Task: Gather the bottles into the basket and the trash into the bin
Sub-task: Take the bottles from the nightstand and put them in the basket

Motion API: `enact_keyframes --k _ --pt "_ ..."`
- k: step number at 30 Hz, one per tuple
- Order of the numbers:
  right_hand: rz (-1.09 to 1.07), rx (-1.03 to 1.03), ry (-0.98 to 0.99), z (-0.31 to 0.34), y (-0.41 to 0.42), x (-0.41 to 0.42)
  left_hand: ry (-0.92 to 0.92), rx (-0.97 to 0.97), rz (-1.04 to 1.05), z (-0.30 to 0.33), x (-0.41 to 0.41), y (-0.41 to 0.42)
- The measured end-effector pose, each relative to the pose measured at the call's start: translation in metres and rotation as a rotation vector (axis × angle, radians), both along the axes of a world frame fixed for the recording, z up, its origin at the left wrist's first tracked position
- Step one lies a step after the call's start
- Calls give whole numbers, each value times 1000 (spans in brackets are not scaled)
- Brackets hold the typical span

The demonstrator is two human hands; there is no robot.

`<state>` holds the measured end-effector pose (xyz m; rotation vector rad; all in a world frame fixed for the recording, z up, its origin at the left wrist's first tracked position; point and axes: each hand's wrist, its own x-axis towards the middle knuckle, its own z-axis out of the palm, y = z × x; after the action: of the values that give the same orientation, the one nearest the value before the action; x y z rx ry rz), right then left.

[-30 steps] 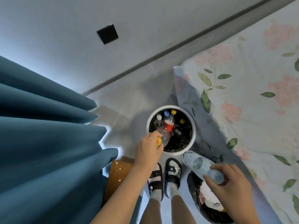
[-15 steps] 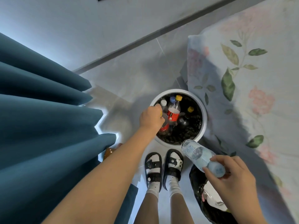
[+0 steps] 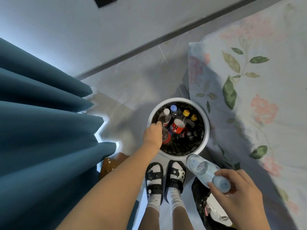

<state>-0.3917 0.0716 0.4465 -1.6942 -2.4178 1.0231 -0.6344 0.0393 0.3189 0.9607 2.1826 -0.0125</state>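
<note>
A round white basket (image 3: pixel 207 130) with a dark lining stands on the floor in front of my feet and holds several capped bottles. My left hand (image 3: pixel 152 135) reaches over its left rim, fingers curled down around a clear bottle with a red label (image 3: pixel 166 138) inside the basket. My right hand (image 3: pixel 239 195) grips a clear water bottle (image 3: pixel 200 168) at its cap end, tilted above the basket's near right edge. Below it sits a black bin bag (image 3: pixel 198 195) with crumpled pale trash (image 3: pixel 216 213) inside.
A bed with a floral sheet (image 3: pixel 259 100) fills the right side. Blue curtains (image 3: pixel 41 130) hang on the left, with a brown object (image 3: pixel 111 165) at their foot. My feet in black sandals (image 3: pixel 154 178) stand just behind the basket.
My left hand has lowered its bottle from above the basket's rim down among the other bottles. My right hand still holds the water bottle in about the same place.
</note>
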Motion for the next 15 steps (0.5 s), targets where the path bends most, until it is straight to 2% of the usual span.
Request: enact_keyframes --k 8,15 --pt "-17 -44 1 -4 9 -1 -31 10 39 8 4 -10" --pt "44 -104 -2 -4 21 -20 -178 -46 79 17 23 -32"
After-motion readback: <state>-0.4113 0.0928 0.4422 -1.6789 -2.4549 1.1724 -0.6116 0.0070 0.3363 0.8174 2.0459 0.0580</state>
